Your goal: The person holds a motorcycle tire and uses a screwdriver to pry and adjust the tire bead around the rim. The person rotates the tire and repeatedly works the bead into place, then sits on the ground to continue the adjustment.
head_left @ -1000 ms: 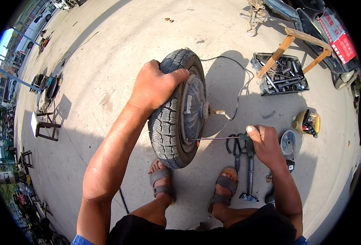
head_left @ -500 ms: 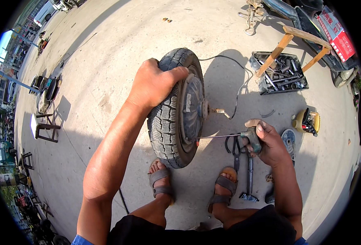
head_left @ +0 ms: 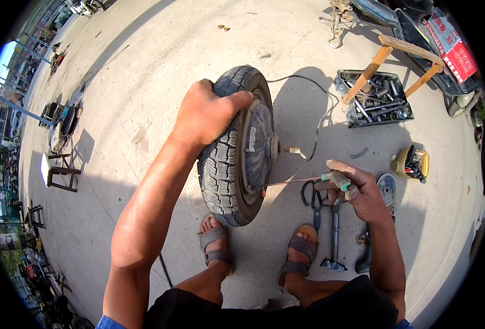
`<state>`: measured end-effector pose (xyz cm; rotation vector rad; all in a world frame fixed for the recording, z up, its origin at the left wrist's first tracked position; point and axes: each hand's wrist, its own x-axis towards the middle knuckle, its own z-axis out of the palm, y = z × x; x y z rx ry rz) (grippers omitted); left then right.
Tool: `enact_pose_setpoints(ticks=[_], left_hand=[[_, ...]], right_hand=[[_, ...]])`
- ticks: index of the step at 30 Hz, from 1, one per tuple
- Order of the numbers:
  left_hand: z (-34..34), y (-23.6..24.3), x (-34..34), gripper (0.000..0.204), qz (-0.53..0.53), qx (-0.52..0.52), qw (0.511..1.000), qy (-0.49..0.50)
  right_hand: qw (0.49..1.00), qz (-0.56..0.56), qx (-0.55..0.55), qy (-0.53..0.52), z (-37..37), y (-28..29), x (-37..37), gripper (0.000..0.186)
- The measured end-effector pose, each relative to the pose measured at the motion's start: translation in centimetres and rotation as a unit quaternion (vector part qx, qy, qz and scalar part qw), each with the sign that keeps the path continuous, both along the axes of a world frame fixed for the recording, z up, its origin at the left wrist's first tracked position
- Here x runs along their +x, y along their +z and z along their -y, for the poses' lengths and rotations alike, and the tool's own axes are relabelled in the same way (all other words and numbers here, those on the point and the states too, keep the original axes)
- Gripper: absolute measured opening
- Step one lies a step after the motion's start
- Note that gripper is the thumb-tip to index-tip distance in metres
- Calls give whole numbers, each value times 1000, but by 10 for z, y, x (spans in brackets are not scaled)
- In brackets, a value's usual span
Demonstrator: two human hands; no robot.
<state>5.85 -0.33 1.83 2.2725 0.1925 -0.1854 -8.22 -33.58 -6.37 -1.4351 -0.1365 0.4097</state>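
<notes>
Green-handled screwdriver (head_left: 338,179) has shifted in right hand (head_left: 367,193).

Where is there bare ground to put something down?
Bare concrete lies between the left forearm and the white stool, and beyond the tire, toward two little brown bits. It's crowded around the right hand, which holds a screwdriver near scissors and a long tool.

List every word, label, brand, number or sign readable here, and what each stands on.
Red-and-white box, upper right: large printed characters, not copied out here.
Pale label on the wheel: too small to read.
Small dark printed item near the right foot: too small to read.
</notes>
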Motion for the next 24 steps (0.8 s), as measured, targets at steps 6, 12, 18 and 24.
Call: enact_pose_setpoints(ticks=[6, 12, 18, 24], left_hand=[[2, 1, -1, 77, 1, 9, 1000, -1], [1, 2, -1, 77, -1, 5, 1000, -1], [3, 3, -3, 75, -2, 8, 1000, 1], [3, 4, -3, 74, 6, 7, 1000, -1]], right_hand=[[957, 80, -280, -10, 5, -2, -3, 81], [950, 148, -274, -37, -3, -1, 0, 77], [967, -108, -163, -165, -29, 11, 0, 59], [968, -191, -56, -150, -15, -4, -5, 77]])
